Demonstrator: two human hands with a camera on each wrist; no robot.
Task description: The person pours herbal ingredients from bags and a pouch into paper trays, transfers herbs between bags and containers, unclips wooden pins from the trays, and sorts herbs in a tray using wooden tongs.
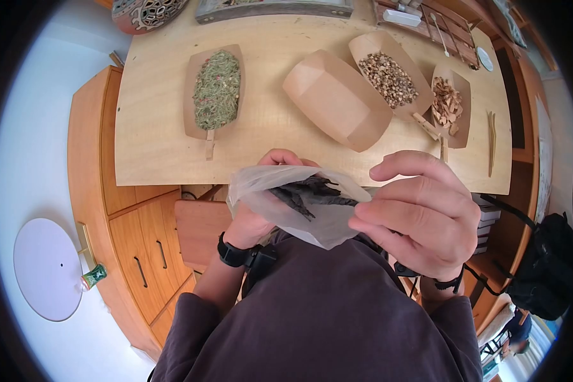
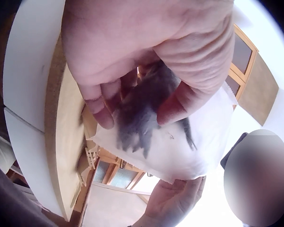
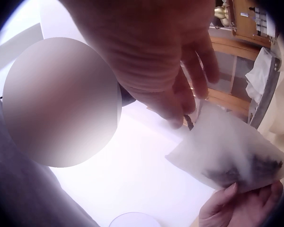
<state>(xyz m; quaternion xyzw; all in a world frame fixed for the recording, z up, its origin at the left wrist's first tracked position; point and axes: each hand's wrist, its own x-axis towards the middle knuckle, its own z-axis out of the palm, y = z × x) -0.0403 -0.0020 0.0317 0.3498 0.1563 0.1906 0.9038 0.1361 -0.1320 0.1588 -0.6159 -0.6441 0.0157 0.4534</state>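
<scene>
A translucent white bag (image 1: 328, 224) is open in front of the chest, with dark, dried, leathery-looking strips (image 1: 299, 191) inside. My left hand (image 1: 251, 224) grips the bag from beneath and the far side; in the left wrist view the thumb (image 2: 173, 109) presses on its wall, and the dark contents show through. At the bag's right-hand opening, my right hand (image 1: 423, 213) pinches the end of one dark strip between thumb and fingers. That dark end (image 3: 189, 122) pokes out below the fingertips in the right wrist view.
Beyond the bag, the wooden table (image 1: 261, 114) bears a paper tray of green dried herbs (image 1: 218, 92), an upturned paper tray (image 1: 334, 95), a tray of brown seed-like bits (image 1: 387, 79) and one of tan chips (image 1: 447, 105). Wooden tweezers (image 1: 491, 143) lie at the right.
</scene>
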